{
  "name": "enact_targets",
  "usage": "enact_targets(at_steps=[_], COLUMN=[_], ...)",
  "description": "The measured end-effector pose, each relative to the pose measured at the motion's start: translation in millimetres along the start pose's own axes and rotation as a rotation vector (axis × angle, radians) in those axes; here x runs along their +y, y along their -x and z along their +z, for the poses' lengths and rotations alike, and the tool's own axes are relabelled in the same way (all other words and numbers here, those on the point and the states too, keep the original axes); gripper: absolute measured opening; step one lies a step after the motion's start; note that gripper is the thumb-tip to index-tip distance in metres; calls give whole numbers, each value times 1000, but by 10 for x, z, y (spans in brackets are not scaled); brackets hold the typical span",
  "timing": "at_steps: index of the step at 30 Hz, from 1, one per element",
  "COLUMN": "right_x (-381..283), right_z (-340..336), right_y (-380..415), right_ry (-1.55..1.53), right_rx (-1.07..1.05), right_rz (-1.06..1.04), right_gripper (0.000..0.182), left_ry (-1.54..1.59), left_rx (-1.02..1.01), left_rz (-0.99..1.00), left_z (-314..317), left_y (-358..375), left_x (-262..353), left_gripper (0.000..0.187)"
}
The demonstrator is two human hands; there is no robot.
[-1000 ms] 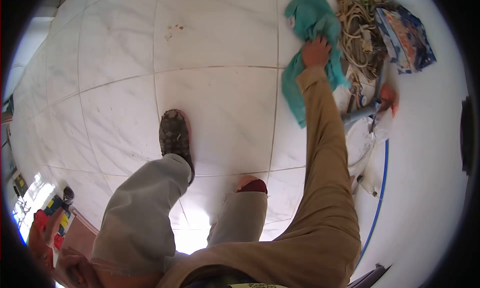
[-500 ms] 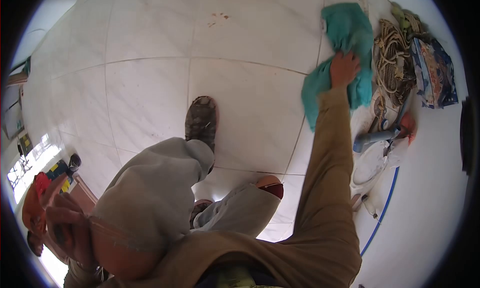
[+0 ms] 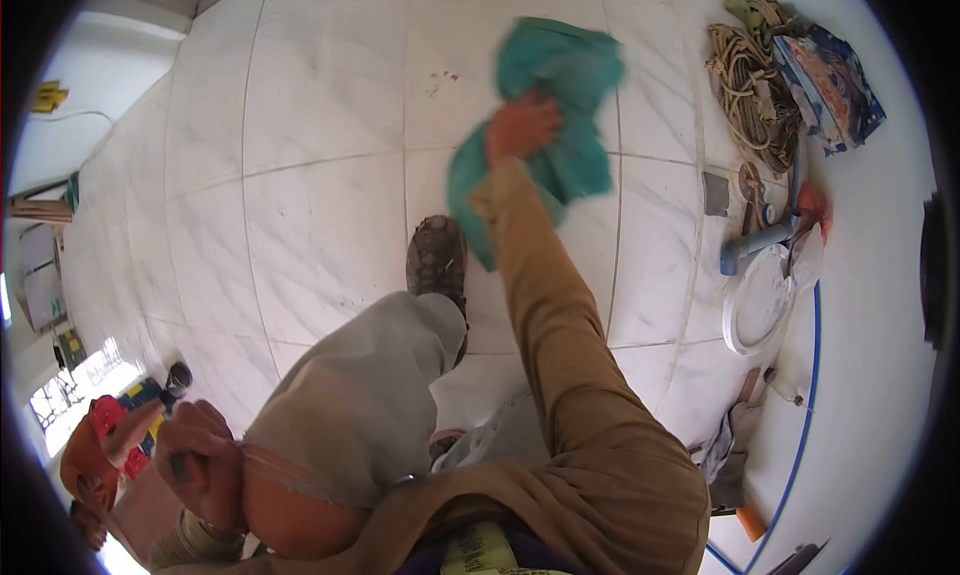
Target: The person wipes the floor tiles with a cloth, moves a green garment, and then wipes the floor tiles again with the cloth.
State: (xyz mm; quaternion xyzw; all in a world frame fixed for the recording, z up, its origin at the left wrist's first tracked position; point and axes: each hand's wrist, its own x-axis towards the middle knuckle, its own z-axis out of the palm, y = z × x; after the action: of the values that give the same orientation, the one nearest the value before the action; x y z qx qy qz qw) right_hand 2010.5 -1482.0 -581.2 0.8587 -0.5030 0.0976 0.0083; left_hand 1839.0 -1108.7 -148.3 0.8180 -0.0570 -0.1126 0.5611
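Observation:
A green cloth (image 3: 580, 145) lies bunched on the white tiled floor (image 3: 330, 205), blurred by motion. My right hand (image 3: 523, 127) presses down on its left part, fingers on the fabric. My left hand (image 3: 200, 455), at the lower left beside my bent knee, has its fingers curled in; whether it holds anything is hidden. Small reddish marks (image 3: 440, 81) show on the tiles to the left of the cloth. My shoe (image 3: 437, 260) stands on the floor below the cloth.
Along the right wall are coiled rope (image 3: 745, 90), a patterned bag (image 3: 825, 85), a blue-grey pipe (image 3: 757, 247), a white round lid (image 3: 758, 300) and a blue hose (image 3: 800, 445). An orange-red item (image 3: 90, 465) is at the lower left.
My right hand has swept the green cloth leftward, away from the rope and across the tiles. The camera view has shifted, and a grey square piece now shows near the pipe.

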Motion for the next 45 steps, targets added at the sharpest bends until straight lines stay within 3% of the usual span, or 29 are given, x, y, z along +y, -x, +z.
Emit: enact_targets(at_steps=[3, 6, 7, 8, 10, 12, 13, 15, 16, 17, 18, 20, 21, 22, 23, 25, 26, 29, 31, 34, 35, 38, 39, 42, 44, 45], right_x=[-1139, -2138, -2419, -2367, -2033, -1091, -559, 559, 1104, 1687, 2180, 3051, 3313, 3325, 3461, 3612, 3718, 3786, 3584, 3554, 3624, 4269, 4375, 4482, 4688, 4856], right_z=[-151, -60, 95, -142, -499, -883, -951, -920, -904, -882, -777, -659, -652, -972, -956, -876, -707, -491, -731, -936, -1031, -1082, -1281, -2286, -2639, -2628], right_y=[345, 675, 873, 957, 1095, 980, 1102, 1369, 1475, 1478, 1484, 1092, 774, 406, 75, -423, -619, -858, -731, -348, -205, -134, -13, 714, 1333, 1711], right_ry=[-271, -827, -1201, -1150, -1252, -1251, -1270, -1303, -1185, -1107, -1102, -660, -437, -315, -250, 56, 116, 89, -38, 18, 26, -274, -249, -263, -241, -240], right_rx=[-178, -663, -683, -583, -137, -511, -555, -712, -536, -544, -270, -158, -145, -202, -83, -94, -184, -115, -53, -252, -37, -226, -180, -203, -288, -239], right_rz=[-247, -502, -415, -459, -457, -668, -505, -148, -81, 26, -69, -239, -200, -127, -256, -383, -367, -158, -120, -323, -344, -265, -224, -22, 119, 114], right_gripper=[52, 73, 78, 81, 67, 45, 39, 33, 26, 19, 7, 30, 40, 44, 52, 61, 64, 67, 67, 70, 57, 32, 23, 12, 12, 14], left_ry=[-67, 10, 77, 158, 1221, 698, 443, 614, 692, 746, 799, 490, 394, 419, 441, 98, -80, -108, -136, -154, -164, -298, -334, -428, -417, -504], left_rx=[27, -79, -156, -234, 54, -223, -388, -406, -402, -380, -358, -303, -290, -318, -343, -274, -234, -435, -474, -603, -686, -882, -963, -1282, -1304, -1404], left_rz=[-41, 6, 35, 66, -250, -165, -87, -73, -69, -86, -102, 35, 77, 70, 66, 176, 223, 316, 353, 415, 451, 536, 494, 374, 530, 405], left_z=[40, -79, -107, -122, -410, -608, -618, -511, -497, -438, -383, -67, 35, 85, 139, 394, 489, 580, 721, 927, 1029, 1390, 1586, 2525, 3362, 3818], left_y=[52, 55, -9, -63, 174, 33, -77, -155, -175, -191, -204, -166, -182, -210, -248, -212, -204, -332, -438, -606, -693, -904, -1030, -1617, -2034, -2219], left_x=[90, 43, 33, -13, -201, -300, -292, -340, -361, -376, -391, -250, -198, -160, -123, 52, 130, 210, 272, 334, 393, 629, 621, 359, -330, -604], left_gripper=[21, 19, 24, 31, 18, 12, 9, 9, 9, 10, 12, 14, 15, 14, 14, 14, 14, 13, 12, 10, 9, 17, 15, 9, 12, 20])
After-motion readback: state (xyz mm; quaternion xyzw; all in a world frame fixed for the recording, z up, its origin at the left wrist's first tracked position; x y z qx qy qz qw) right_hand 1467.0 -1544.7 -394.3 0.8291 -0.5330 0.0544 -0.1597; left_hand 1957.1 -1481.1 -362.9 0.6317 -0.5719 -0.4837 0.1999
